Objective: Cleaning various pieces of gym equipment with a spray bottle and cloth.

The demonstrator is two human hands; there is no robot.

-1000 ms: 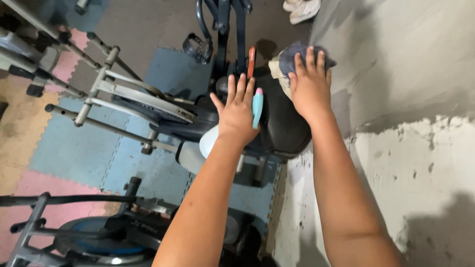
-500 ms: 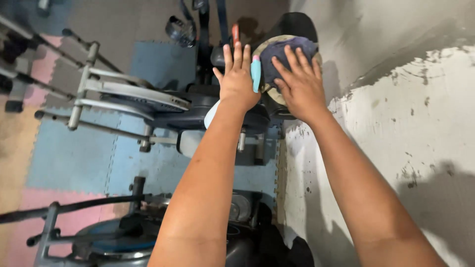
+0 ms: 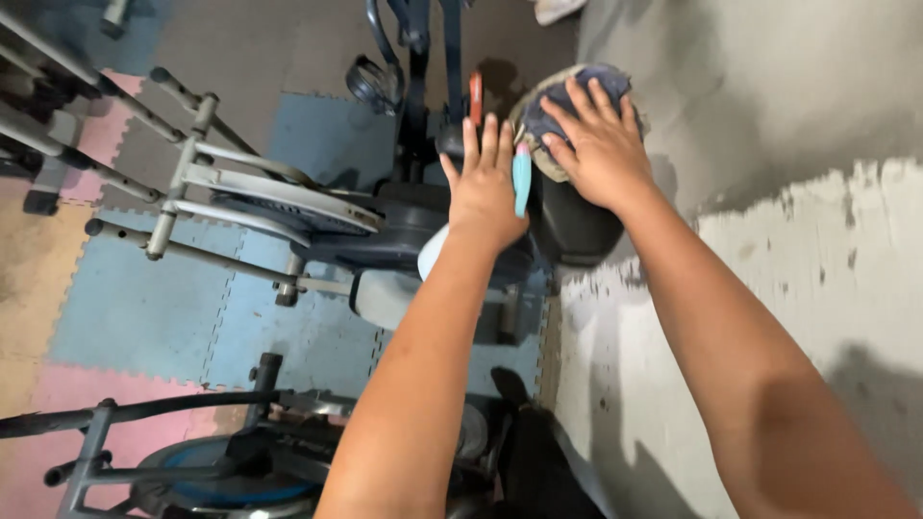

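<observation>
Nearest the camera, two bare forearms reached out over the foam mats [image 3: 135, 317] and the dark frame of an exercise machine [image 3: 385, 231]. The left hand [image 3: 486, 187] was open, fingers straight and held together, with a slim blue tube [image 3: 521, 181] wedged against its thumb edge rather than gripped in a fist. Just beside it and a little farther out, the right hand [image 3: 596, 144] lay spread, palm down, on a dark rag [image 3: 577, 101] bunched over a rounded seat [image 3: 567, 216], next to the grey wall [image 3: 788, 269]. The hands were close but apart. Wiping here would go best with flat, even pressure, keeping the rag bunched under the palm so it would not slip off the curve.
</observation>
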